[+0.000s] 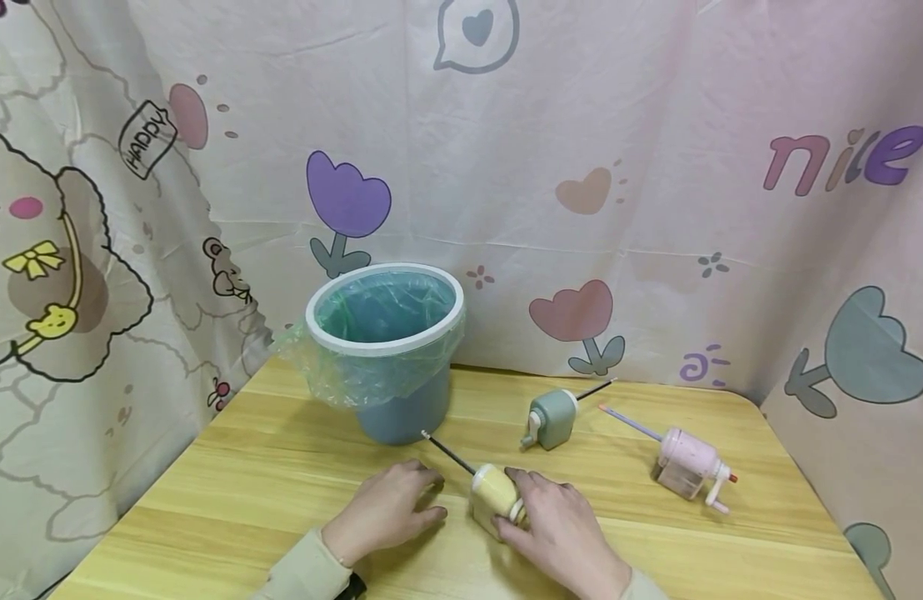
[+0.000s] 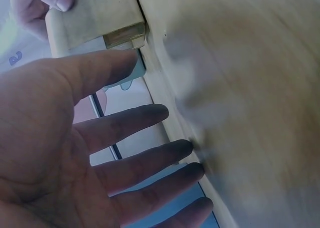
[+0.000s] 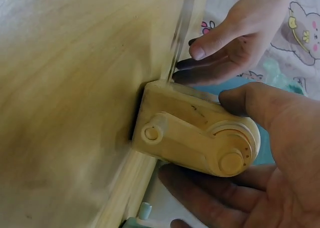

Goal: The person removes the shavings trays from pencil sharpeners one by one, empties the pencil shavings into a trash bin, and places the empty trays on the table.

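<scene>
Right hand (image 1: 562,529) first: I grip the pale yellow pencil sharpener (image 1: 495,492) with it, thumb on its left side and fingers along its right, as the right wrist view shows. The sharpener sits on the wooden table (image 1: 229,517) in front of me, between my two hands. Its crank (image 3: 187,143) is turned towards me, and from my head I see it only partly, because my right hand covers some of it. A black pencil (image 1: 451,453) sticks out of the far end, slanting left towards the bin.

My left hand (image 1: 390,510) is just beside the sharpener, to its left, fingers spread and slightly bent; whether they touch the table I cannot tell. A black band (image 1: 352,587) shows at that wrist, below a pale sleeve (image 1: 306,571).

Directly beyond my left hand stands the blue bin (image 1: 405,412) with its white rim, a thin greenish plastic liner (image 1: 360,377) hanging over the edge. Behind the yellow sharpener and a little right is a grey-green sharpener (image 1: 556,418), a dark pencil (image 1: 596,388) in it. Further right, well apart from my hand, lies a pink sharpener (image 1: 688,458) holding a purple pencil (image 1: 632,423). Printed cloth (image 1: 491,150) hangs behind the table.
</scene>
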Demonstrator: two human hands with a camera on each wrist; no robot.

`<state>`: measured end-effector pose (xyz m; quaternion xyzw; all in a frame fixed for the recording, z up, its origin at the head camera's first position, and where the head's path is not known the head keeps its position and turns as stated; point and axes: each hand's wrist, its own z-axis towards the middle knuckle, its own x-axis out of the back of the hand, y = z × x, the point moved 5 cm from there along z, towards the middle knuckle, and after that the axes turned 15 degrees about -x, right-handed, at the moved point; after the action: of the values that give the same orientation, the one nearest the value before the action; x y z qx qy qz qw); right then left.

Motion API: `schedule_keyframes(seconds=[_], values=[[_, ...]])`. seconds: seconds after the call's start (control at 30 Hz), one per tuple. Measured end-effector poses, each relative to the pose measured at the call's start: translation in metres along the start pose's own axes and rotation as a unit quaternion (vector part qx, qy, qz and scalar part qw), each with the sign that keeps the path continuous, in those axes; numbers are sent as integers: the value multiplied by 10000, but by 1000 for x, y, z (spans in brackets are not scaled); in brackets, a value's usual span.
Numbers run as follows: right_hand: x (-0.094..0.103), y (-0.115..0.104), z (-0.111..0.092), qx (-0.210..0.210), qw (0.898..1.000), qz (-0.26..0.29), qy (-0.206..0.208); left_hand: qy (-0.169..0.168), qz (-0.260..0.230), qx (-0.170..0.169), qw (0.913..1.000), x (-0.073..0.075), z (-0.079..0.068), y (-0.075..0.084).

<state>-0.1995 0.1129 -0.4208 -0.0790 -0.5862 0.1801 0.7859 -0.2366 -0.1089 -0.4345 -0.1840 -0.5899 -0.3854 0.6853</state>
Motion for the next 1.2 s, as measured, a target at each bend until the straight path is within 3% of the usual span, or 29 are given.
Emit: schedule_keyframes(seconds=[0.37, 0.77, 1.2], values=[[-1, 16, 6, -417, 9945, 876, -405, -7, -193, 74, 9998, -1, 1, 0], [14, 36, 14, -1006, 9889, 1029, -381, 74, -436, 160, 9989, -1, 6, -3], [29, 49, 22, -1373, 9786, 1477, -414, 311, -930, -286, 9948, 3, 22, 1]])
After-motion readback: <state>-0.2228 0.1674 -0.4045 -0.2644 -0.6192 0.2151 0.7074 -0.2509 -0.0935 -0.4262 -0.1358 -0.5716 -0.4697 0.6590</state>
